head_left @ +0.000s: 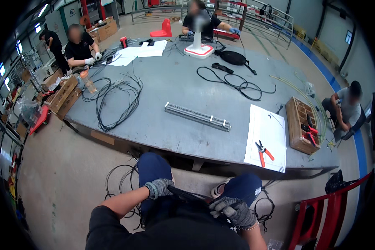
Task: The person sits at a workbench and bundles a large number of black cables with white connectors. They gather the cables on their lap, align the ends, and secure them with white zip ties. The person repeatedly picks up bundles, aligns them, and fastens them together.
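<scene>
Both my hands wear grey knit gloves and are over my lap. My left hand point(158, 188) is closed around a bundle of black cables point(185, 193) that stretches across my thighs. At the other end of that stretch, my right hand point(234, 211) has its fingers curled on the same cables. Loops of cable point(120, 183) hang toward the floor beside my left leg, and another tangle of cable point(266, 208) hangs beyond my right knee. On the table ahead lie a terminal block strip point(198, 116) and wire strippers with red handles point(263, 153).
The grey table point(166, 87) has its near edge just past my knees. It bears coiled cables point(118, 104), a paper drawing point(254, 129), a wooden compartment box point(298, 125) and a white-and-red stand point(198, 50). Co-workers sit around it. A red metal frame point(327, 216) stands at my right.
</scene>
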A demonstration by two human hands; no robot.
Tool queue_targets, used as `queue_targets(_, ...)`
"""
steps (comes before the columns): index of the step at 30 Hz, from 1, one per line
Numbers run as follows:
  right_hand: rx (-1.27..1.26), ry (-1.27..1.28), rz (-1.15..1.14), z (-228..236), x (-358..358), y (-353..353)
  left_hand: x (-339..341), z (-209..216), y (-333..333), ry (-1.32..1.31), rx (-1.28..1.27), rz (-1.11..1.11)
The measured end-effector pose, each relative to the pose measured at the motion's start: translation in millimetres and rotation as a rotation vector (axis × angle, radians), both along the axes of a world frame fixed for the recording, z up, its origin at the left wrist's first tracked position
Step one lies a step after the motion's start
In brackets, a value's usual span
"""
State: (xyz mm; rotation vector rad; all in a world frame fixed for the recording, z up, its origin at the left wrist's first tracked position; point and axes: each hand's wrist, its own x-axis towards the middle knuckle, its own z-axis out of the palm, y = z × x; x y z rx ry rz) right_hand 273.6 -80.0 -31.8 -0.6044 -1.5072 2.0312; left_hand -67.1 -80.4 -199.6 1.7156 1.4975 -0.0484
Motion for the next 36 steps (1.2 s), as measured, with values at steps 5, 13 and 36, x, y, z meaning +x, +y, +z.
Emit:
queue_targets(5,0.038,-0.054,-0.167,5.1,8.9,-2.6,-2.9,7.9,-4.6,-0.282,-0.202,0.198)
queue_targets(13,0.037,-0.040,-0.312,-5.9,25.8,0.2,-20.9,2.1,-36.2,-0.961,-0.466,0.541)
queue_targets(36,0.258,0.200,-0.424,20.9,15.6,11.3,9.7,32.5,18.4,-0.950,-0.331,0.727)
